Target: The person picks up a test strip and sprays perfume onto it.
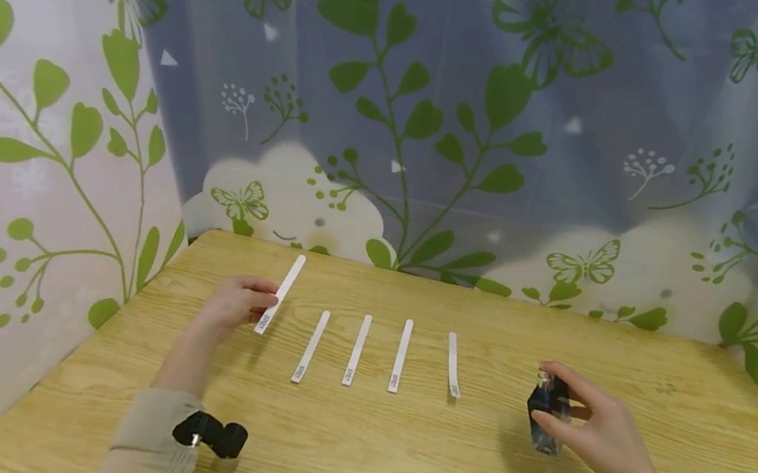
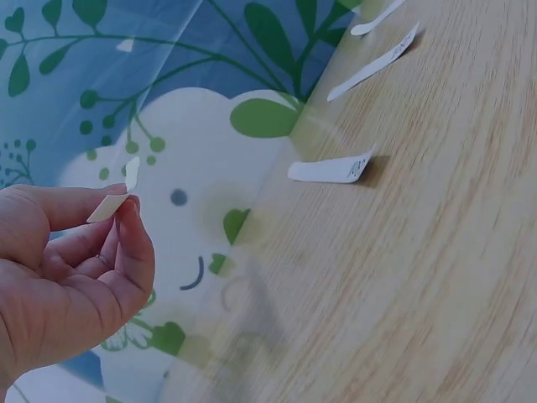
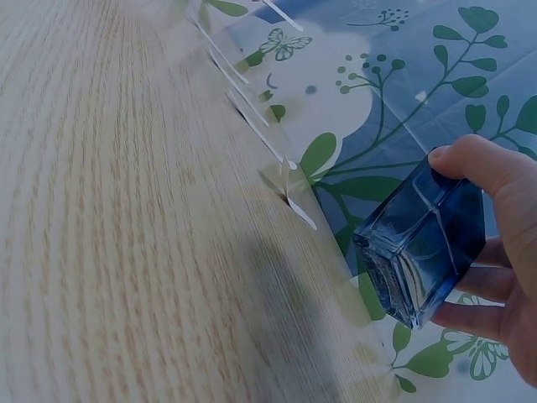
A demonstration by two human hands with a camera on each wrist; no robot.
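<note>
My left hand point(image 1: 231, 305) pinches a white paper test strip point(image 1: 283, 292) between thumb and fingers, raised over the left of the table. In the left wrist view this strip point(image 2: 109, 207) looks bent, one part standing up past the fingertips. My right hand point(image 1: 599, 432) grips a dark blue glass perfume bottle point(image 1: 552, 411) above the right side. Its clear glass base shows in the right wrist view, where the bottle point(image 3: 415, 243) is tilted between thumb and fingers. Between the hands, several more paper strips point(image 1: 356, 351) lie in a spaced row, printed ends toward me. The rightmost strip point(image 1: 453, 364) has its near end curled up.
The wooden table point(image 1: 341, 450) reaches back to a blue and white curtain point(image 1: 446, 113) printed with green leaves and butterflies. A similar pale curtain point(image 1: 21, 148) hangs along the left edge. A black camera point(image 1: 210, 434) is strapped to my left wrist.
</note>
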